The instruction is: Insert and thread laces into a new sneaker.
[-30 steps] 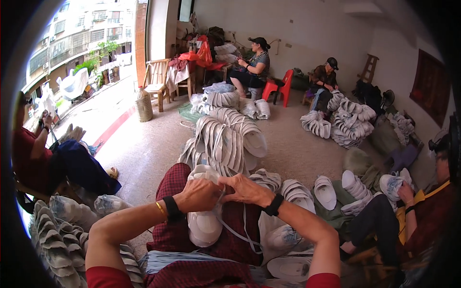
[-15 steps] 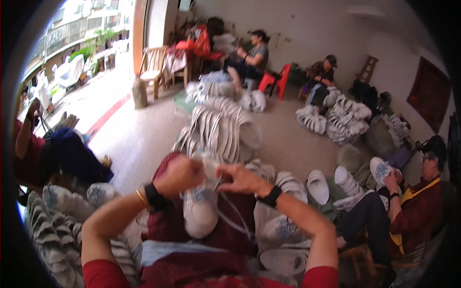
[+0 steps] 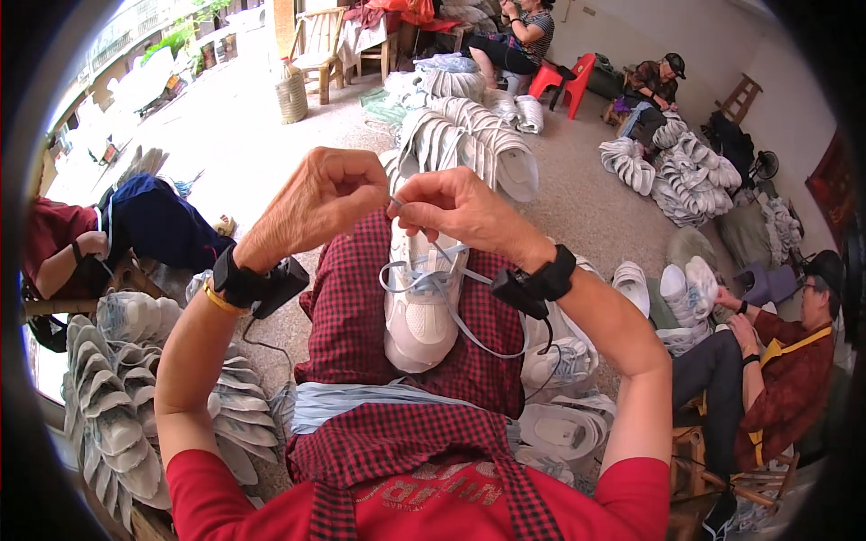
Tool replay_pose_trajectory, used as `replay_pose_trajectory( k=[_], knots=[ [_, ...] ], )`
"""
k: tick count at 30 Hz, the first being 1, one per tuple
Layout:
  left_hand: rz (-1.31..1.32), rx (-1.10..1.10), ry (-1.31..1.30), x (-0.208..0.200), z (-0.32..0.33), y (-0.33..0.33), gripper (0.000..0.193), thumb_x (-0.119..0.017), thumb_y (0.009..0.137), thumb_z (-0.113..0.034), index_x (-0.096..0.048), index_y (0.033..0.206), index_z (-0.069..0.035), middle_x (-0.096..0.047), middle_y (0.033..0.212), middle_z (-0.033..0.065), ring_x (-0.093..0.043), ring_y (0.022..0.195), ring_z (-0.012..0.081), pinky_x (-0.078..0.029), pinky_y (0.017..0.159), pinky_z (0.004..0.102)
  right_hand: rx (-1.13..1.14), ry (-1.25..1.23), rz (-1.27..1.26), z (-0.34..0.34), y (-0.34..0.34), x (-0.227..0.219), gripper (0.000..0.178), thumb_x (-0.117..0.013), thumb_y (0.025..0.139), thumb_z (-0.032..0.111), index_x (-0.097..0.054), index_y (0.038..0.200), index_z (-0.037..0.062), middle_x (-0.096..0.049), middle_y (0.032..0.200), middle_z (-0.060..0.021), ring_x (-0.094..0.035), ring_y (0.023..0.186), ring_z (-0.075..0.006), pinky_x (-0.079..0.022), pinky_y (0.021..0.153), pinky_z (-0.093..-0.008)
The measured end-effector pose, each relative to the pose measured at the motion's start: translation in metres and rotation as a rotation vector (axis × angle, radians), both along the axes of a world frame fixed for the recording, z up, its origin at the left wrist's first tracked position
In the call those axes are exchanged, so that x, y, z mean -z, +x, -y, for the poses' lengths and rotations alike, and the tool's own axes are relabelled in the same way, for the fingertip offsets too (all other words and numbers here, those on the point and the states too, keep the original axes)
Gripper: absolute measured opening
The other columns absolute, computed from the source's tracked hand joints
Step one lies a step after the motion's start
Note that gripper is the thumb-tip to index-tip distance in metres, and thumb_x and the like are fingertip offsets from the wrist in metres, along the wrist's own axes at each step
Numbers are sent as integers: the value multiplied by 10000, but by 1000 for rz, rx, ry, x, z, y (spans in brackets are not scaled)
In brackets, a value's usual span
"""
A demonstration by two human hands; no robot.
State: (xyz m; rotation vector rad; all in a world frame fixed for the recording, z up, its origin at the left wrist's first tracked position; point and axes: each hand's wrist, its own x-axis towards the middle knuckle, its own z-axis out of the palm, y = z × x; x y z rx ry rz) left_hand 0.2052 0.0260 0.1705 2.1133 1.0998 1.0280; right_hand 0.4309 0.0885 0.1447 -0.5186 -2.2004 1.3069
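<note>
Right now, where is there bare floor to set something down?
Bare floor shows between the central white shoe stack and the right shoe pile, near the red plastic chair; also between the woven basket and the navy cloth. Crowded: your checked apron, under a white sneaker; at left, stacked shoes; at right, more shoes.

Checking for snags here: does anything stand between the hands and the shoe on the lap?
Nothing visible blocks the left hand or right hand from the shoe; only its lace runs up from it toward them.
</note>
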Motion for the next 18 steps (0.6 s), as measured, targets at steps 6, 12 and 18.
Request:
replay_pose_trajectory(
  k=[6,12,18],
  knots=[
    [-17,38,-35,47,-26,29,151,-612,909,-74,-694,996,18,-665,815,68,-615,739,120,-497,659,286,206,-29,-31,19,46,2,215,-679,956,206,-726,959,-4,-635,712,14,-572,637,-43,-445,567,-207],
    [-407,-19,187,86,-43,73,115,-645,770,-95,-664,834,-1,-624,848,190,-634,836,385,-501,732,452,321,-17,-34,27,76,30,191,-711,937,194,-744,975,9,-604,691,36,-526,608,-33,-420,549,-206],
    [-205,42,1,75,-40,61,138,-683,805,-143,-687,886,-31,-616,840,99,-615,747,203,-492,647,312,338,-104,-20,21,81,68,175,-750,903,158,-763,978,0,-684,809,2,-584,676,-37,-464,594,-214]
  ],
)
